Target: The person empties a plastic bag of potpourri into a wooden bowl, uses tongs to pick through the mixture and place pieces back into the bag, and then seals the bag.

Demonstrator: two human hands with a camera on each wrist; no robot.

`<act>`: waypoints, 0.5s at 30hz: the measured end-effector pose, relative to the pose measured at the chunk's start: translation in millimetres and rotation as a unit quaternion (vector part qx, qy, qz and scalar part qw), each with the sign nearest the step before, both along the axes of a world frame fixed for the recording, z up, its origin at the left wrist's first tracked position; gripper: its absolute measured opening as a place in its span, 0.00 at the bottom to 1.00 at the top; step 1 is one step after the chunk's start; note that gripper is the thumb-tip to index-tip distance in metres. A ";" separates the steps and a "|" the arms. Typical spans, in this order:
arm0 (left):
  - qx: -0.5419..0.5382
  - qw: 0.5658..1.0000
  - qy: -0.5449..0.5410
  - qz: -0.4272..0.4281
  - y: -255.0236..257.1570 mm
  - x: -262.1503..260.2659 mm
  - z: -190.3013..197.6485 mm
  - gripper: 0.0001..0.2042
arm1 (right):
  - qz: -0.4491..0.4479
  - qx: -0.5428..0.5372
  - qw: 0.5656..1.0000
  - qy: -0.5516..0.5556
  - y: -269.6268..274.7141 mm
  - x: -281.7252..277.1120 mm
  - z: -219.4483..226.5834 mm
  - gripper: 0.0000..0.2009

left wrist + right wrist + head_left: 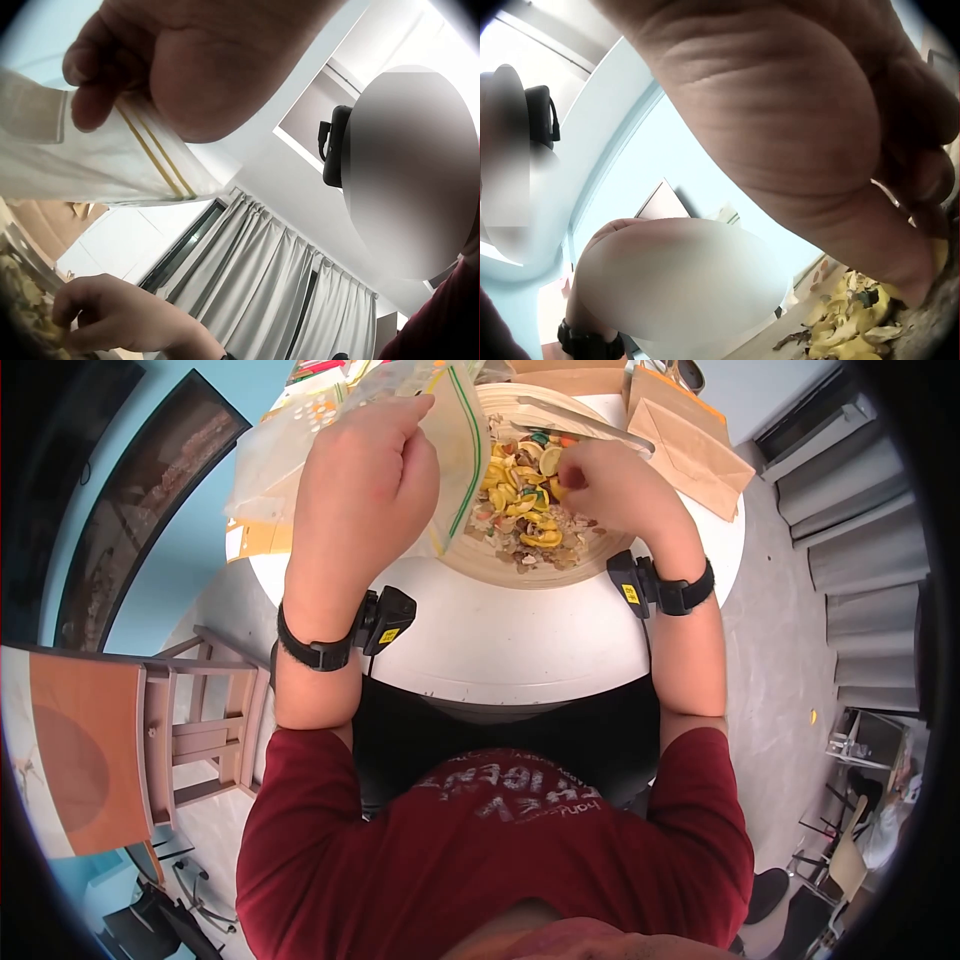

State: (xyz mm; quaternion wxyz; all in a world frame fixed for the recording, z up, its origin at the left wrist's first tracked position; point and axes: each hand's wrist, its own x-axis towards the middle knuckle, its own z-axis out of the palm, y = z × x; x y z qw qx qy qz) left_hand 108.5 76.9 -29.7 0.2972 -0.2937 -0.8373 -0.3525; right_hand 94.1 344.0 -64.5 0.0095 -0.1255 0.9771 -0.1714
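2 hands are seen over 1 white tabletop (520, 645). By the left hand (368, 485), its fingers curled, 1 clear zip bag (458, 475) is gripped at the left. By the right hand (615, 485), fingers bent, 1 yellow piece (940, 255) is pinched over the heap of yellow pieces (525, 495) in 1 round tray (520, 575). 1 pair of metal tongs (590, 426) is laid across the tray's far side. 2 wrist cameras (390, 622) (630, 585) are worn.

Gray curtains (855, 520) hang along the right side of a room, where a small yellow scrap (813, 716) lies on the pale floor (765, 680). At left, a dark-framed panel (150, 500) lines a light blue wall (215, 500), above a slatted wooden chair (205, 730). Folded brown paper bags (690, 455) rest on the white table (500, 645).
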 end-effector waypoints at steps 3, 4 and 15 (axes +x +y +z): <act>-0.011 1.000 0.002 -0.002 -0.2 -0.5 -0.7 0.13 | -0.013 -0.140 0.981 0.135 -0.8 1.5 8.3 0.06; -0.019 1.000 0.000 0.000 -0.8 -0.5 -1.3 0.14 | -0.023 -0.258 0.948 0.186 -3.8 3.2 11.7 0.07; -0.025 0.999 0.023 0.003 -2.6 -2.6 -2.2 0.14 | 0.025 -0.322 0.916 0.238 -39.5 35.3 25.9 0.10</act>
